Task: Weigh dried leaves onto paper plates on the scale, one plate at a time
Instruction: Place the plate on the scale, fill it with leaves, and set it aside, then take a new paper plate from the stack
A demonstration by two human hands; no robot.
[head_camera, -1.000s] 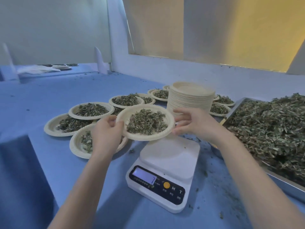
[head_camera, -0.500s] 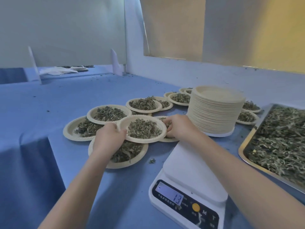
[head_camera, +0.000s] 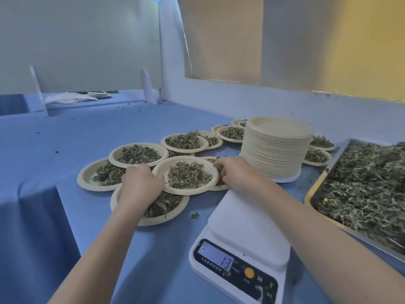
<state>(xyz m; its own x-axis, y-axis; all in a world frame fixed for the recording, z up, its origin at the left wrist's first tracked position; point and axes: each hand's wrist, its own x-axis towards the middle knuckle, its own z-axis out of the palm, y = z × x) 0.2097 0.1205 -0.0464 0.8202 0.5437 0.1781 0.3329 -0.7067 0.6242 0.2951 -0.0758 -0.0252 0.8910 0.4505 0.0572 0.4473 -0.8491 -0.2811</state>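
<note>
A paper plate (head_camera: 162, 170) heaped with dried leaves sits on top of other filled plates, left of the white scale (head_camera: 247, 233). My left hand (head_camera: 140, 183) grips its left rim and my right hand (head_camera: 234, 170) grips its right rim. The scale's platform is bare and its display reads 13 with a minus sign. A tall stack of unused paper plates (head_camera: 276, 150) stands behind the scale. A metal tray (head_camera: 315, 189) piled with loose dried leaves (head_camera: 368, 185) lies at the right.
Several filled plates (head_camera: 135, 153) overlap in a cluster on the blue table (head_camera: 65, 139), and more lie behind the stack (head_camera: 320, 142). Leaf crumbs (head_camera: 194, 215) dot the cloth. A white wall ledge runs behind; far plates (head_camera: 99, 94) sit at the back left.
Both hands carried the filled plate off the scale to the left and lowered it onto the cluster of filled plates. The scale's platform now shows bare.
</note>
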